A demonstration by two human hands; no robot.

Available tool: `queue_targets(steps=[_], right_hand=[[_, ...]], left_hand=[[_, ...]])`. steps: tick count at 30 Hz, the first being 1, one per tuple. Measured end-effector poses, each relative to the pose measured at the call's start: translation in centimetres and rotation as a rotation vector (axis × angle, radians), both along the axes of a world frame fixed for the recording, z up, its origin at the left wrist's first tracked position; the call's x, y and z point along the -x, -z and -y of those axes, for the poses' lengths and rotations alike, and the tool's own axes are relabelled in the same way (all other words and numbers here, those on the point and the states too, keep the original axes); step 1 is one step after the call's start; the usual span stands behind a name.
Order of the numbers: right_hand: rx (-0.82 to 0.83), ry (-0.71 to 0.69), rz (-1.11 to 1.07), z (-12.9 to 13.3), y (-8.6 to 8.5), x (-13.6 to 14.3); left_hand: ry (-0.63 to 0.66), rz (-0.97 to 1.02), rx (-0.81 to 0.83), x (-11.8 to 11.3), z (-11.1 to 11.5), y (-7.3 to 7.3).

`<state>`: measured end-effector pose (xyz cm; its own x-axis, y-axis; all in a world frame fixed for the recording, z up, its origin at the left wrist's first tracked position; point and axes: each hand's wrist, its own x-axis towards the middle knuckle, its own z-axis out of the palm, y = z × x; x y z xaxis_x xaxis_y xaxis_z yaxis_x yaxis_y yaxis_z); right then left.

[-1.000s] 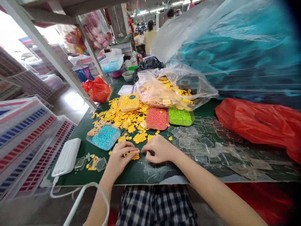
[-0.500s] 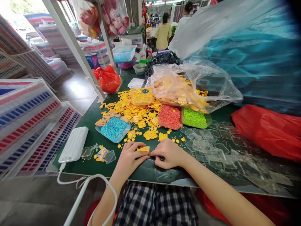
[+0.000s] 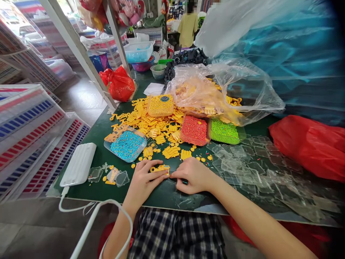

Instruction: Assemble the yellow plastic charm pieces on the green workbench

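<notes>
Near the front edge of the green table (image 3: 161, 199), my left hand (image 3: 144, 180) grips a small yellow plastic piece (image 3: 161, 168) between thumb and fingers. My right hand (image 3: 190, 175) is closed, its index fingertip at the right end of that piece; anything tiny between its fingers is hidden. Beyond my hands lies a heap of yellow pieces (image 3: 140, 115). Around it sit trays of blue beads (image 3: 128, 145), yellow beads (image 3: 161, 104), red beads (image 3: 194, 129) and green beads (image 3: 224, 131).
Clear flat plastic pieces (image 3: 239, 165) spread at the right beside a red bag (image 3: 309, 145). A white power bank (image 3: 78, 164) with a cable lies left. A clear bag (image 3: 199, 90) covers more yellow pieces. A person (image 3: 188, 28) stands in the background.
The view has shifted slightly. More of the yellow piece, including its ring end, now shows between my left fingers. Both hands remain close together at the piece.
</notes>
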<state>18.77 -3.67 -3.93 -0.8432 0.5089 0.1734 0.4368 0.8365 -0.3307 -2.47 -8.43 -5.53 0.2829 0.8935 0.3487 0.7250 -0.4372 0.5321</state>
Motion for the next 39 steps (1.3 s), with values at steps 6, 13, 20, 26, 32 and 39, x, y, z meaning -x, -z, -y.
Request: queue_targets(steps=[6, 13, 20, 26, 32, 39], right_hand=[[-0.002, 0.001, 0.025, 0.1, -0.1, 0.1], [-0.013, 0.001, -0.006, 0.0, -0.1, -0.1], [-0.147, 0.026, -0.077, 0.1, 0.3, 0.1], [-0.325, 0.059, -0.177, 0.3, 0.9, 0.6], [-0.387, 0.073, -0.252, 0.8, 0.9, 1.1], [-0.397, -0.006, -0.315, 0.9, 1.0, 0.9]], left_hand=[[0.080, -0.126, 0.013, -0.3, -0.1, 0.1], [0.011, -0.017, -0.039, -0.1, -0.2, 0.0], [0.000, 0.030, -0.021, 0.0, 0.1, -0.2], [0.085, 0.081, -0.023, -0.1, 0.1, -0.2], [0.145, 0.072, -0.018, -0.3, 0.1, -0.6], [0.144, 0.020, -0.006, -0.5, 0.6, -0.8]])
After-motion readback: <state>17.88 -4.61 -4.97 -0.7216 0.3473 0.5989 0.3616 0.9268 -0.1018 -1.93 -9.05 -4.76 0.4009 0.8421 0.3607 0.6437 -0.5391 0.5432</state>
